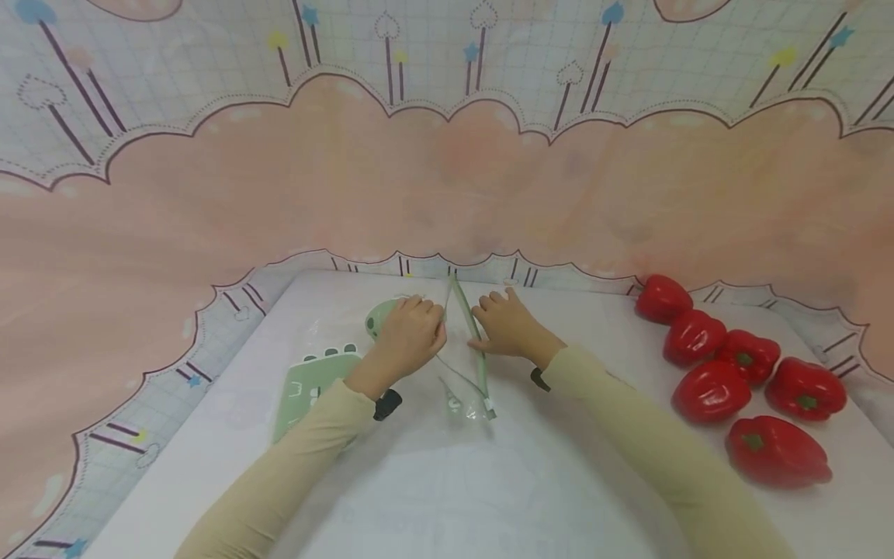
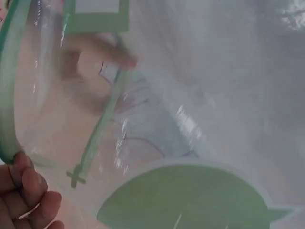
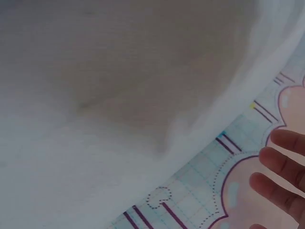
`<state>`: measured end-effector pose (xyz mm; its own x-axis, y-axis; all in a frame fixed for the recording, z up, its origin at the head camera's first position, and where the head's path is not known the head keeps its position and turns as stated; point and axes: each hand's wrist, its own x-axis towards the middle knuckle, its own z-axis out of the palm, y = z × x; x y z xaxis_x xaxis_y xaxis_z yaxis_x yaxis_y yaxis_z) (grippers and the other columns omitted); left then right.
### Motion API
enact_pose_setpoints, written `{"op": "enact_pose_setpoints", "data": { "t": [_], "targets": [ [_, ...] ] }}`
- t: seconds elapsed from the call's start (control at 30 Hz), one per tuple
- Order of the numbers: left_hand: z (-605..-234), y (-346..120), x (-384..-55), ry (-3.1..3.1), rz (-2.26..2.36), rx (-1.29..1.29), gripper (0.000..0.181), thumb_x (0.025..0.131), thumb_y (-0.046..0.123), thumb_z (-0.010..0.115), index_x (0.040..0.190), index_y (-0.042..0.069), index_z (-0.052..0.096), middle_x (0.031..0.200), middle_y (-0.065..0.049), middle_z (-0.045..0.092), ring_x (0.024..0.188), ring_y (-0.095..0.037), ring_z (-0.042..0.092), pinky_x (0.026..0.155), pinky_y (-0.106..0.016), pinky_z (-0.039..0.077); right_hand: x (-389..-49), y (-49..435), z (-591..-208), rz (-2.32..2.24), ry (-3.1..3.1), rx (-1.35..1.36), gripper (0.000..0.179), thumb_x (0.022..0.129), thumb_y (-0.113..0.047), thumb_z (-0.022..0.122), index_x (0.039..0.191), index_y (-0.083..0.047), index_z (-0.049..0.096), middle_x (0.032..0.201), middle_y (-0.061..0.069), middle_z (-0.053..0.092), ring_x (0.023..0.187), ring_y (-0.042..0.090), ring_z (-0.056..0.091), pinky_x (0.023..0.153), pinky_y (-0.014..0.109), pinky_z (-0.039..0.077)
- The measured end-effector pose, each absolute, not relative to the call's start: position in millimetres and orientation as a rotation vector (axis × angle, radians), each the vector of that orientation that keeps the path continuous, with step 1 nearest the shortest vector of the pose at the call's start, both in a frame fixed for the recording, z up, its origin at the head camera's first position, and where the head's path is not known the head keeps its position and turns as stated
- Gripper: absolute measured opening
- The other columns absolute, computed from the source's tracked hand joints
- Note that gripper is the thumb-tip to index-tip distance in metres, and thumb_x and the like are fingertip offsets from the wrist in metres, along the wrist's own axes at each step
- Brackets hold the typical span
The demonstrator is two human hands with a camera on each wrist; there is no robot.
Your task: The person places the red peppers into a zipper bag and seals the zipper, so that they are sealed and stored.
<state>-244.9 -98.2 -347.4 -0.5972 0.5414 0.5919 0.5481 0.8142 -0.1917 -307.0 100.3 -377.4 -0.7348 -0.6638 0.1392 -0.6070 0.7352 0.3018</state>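
Note:
A clear plastic bag (image 2: 228,109) with green printed shapes and green edging spreads between the hands. My left hand (image 1: 412,334) grips the bag's edge, and in the left wrist view the fingers (image 2: 35,186) curl at a green-edged corner. My right hand (image 1: 513,322) is beside a long green strip (image 1: 466,318), its thumb and index finger apart around that strip. Through the clear plastic, the left wrist view shows this hand blurred in a C shape. Several fingers (image 3: 276,160) of it extend loosely in the right wrist view.
Several red bell peppers (image 1: 712,392) sit at the right of the white table (image 1: 447,497). A green printed panel (image 1: 314,384) lies left of the hands, partly behind the left forearm. Behind the table hangs a patterned pink and white cloth (image 1: 419,178).

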Motion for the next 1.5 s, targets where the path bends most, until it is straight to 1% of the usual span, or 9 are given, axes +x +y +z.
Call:
{"op": "enact_pose_setpoints", "data": {
  "t": [0.2, 0.4, 0.73, 0.93, 1.1, 1.23, 1.4, 1.5],
  "targets": [
    [-341, -102, -247, -2.337, -0.034, -0.821, 0.016, 0.080, 0.015, 0.059, 0.066, 0.008, 0.056, 0.062, -0.003, 0.058, 0.063, -0.021, 0.053, 0.063, -0.035, 0.047, -302, 110, -387, -0.370, -2.699, 0.999, 0.057, 0.085, -0.057, 0.053, 0.110, -0.006, 0.059, 0.109, 0.010, 0.062, 0.104, 0.029, 0.057, 0.095, 0.054, 0.041],
    [-343, -100, -247, -2.335, -0.056, -0.834, 0.014, 0.080, 0.016, 0.059, 0.068, 0.009, 0.058, 0.062, -0.002, 0.058, 0.064, -0.020, 0.054, 0.066, -0.035, 0.048, -298, 110, -385, -0.316, -2.621, 1.022, 0.059, 0.083, -0.059, 0.055, 0.110, -0.007, 0.059, 0.105, 0.009, 0.062, 0.099, 0.027, 0.059, 0.093, 0.052, 0.043],
    [-353, -97, -254, -2.347, -0.117, -0.810, 0.013, 0.080, 0.015, 0.059, 0.069, 0.010, 0.056, 0.063, -0.001, 0.055, 0.066, -0.020, 0.053, 0.068, -0.035, 0.046, -293, 109, -371, -0.226, -2.641, 0.981, 0.063, 0.083, -0.060, 0.054, 0.117, -0.007, 0.059, 0.108, 0.010, 0.063, 0.103, 0.028, 0.059, 0.097, 0.054, 0.041],
    [-357, -94, -253, -2.327, -0.106, -0.779, 0.010, 0.080, 0.014, 0.060, 0.073, 0.008, 0.057, 0.066, -0.002, 0.058, 0.066, -0.020, 0.054, 0.064, -0.034, 0.044, -289, 115, -359, -0.157, -2.656, 0.939, 0.062, 0.084, -0.059, 0.053, 0.119, -0.007, 0.058, 0.110, 0.010, 0.063, 0.107, 0.029, 0.059, 0.099, 0.056, 0.039],
    [-358, -93, -252, -2.315, -0.105, -0.768, 0.010, 0.080, 0.014, 0.060, 0.072, 0.008, 0.056, 0.067, -0.003, 0.058, 0.064, -0.021, 0.054, 0.060, -0.033, 0.043, -283, 135, -346, -0.094, -2.636, 0.904, 0.060, 0.084, -0.057, 0.055, 0.118, -0.007, 0.059, 0.113, 0.013, 0.063, 0.110, 0.032, 0.058, 0.099, 0.057, 0.038],
    [-360, -93, -252, -2.322, -0.102, -0.763, 0.010, 0.080, 0.014, 0.059, 0.072, 0.008, 0.056, 0.067, -0.004, 0.059, 0.063, -0.021, 0.054, 0.058, -0.032, 0.042, -276, 157, -335, -0.066, -2.626, 0.885, 0.061, 0.083, -0.055, 0.057, 0.118, -0.005, 0.059, 0.113, 0.013, 0.063, 0.109, 0.031, 0.058, 0.099, 0.059, 0.036],
    [-361, -96, -255, -2.332, -0.110, -0.755, 0.009, 0.079, 0.013, 0.059, 0.072, 0.008, 0.057, 0.068, -0.005, 0.059, 0.065, -0.022, 0.055, 0.059, -0.033, 0.042, -264, 185, -317, -0.057, -2.713, 0.837, 0.063, 0.082, -0.052, 0.060, 0.124, -0.006, 0.055, 0.118, 0.014, 0.060, 0.114, 0.032, 0.054, 0.104, 0.061, 0.031],
    [-361, -98, -255, -2.328, -0.116, -0.763, 0.010, 0.080, 0.013, 0.059, 0.072, 0.007, 0.056, 0.068, -0.005, 0.058, 0.065, -0.022, 0.055, 0.059, -0.034, 0.043, -257, 203, -309, -0.101, -2.753, 0.796, 0.066, 0.079, -0.050, 0.064, 0.127, -0.007, 0.053, 0.123, 0.015, 0.058, 0.118, 0.033, 0.051, 0.104, 0.060, 0.033]
  ]
}}
